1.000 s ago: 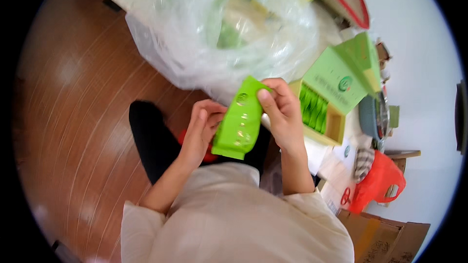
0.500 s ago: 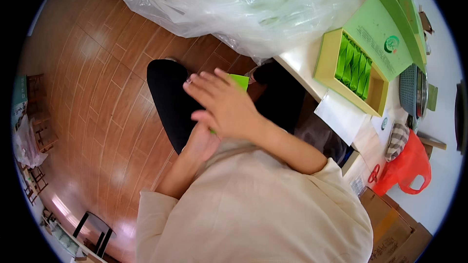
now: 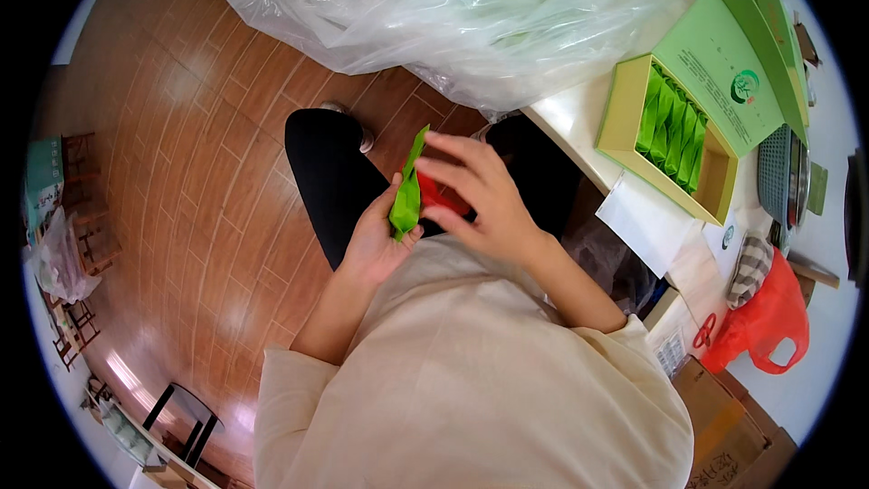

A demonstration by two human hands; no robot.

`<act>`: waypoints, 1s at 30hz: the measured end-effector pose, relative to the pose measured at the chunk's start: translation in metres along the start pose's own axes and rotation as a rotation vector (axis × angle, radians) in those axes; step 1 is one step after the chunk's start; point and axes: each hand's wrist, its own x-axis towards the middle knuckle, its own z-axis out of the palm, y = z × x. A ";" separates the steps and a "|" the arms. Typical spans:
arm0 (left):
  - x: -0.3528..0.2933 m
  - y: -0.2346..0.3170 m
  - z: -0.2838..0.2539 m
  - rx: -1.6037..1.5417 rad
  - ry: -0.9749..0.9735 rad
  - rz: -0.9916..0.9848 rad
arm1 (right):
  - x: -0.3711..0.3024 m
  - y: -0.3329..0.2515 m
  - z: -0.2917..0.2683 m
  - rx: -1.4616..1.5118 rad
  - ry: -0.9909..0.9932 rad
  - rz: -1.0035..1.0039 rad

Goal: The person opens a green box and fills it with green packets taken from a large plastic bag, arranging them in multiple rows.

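A green packet (image 3: 405,192) is pinched in the left hand (image 3: 378,240) over the lap. The right hand (image 3: 480,195), at its 3 o'clock, is spread open. It looks mid-handling; a gentle grip seems needed next.

Green packets, an open gift box and cartons around the counter.

A green foil packet (image 3: 406,195) stands edge-on in the left hand (image 3: 376,240). On the counter (image 3: 570,118) an open yellow-walled box (image 3: 674,140) holds upright green packets (image 3: 672,125), its green lid (image 3: 724,63) bearing a round label. A clear plastic bag (image 3: 453,9) lies above. Brown cartons (image 3: 724,426) sit lower right; a teal box (image 3: 41,181) stands far left.
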 end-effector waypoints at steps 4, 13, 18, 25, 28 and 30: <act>0.005 0.004 -0.009 0.220 -0.063 0.108 | -0.002 -0.010 0.006 -0.072 -0.026 -0.078; 0.003 -0.002 0.007 0.464 -0.001 0.277 | -0.015 -0.002 0.007 -0.180 0.020 -0.327; 0.003 0.011 0.028 0.938 -0.086 0.304 | -0.008 -0.009 -0.022 -0.386 -0.096 -0.196; 0.007 0.031 0.060 0.923 -0.276 0.242 | -0.033 -0.034 -0.136 -0.625 0.482 0.207; 0.019 0.023 0.071 0.946 -0.273 0.289 | -0.054 -0.033 -0.194 -0.821 0.840 0.623; 0.024 0.015 0.079 0.996 -0.310 0.225 | -0.082 -0.018 -0.218 -1.007 0.808 0.640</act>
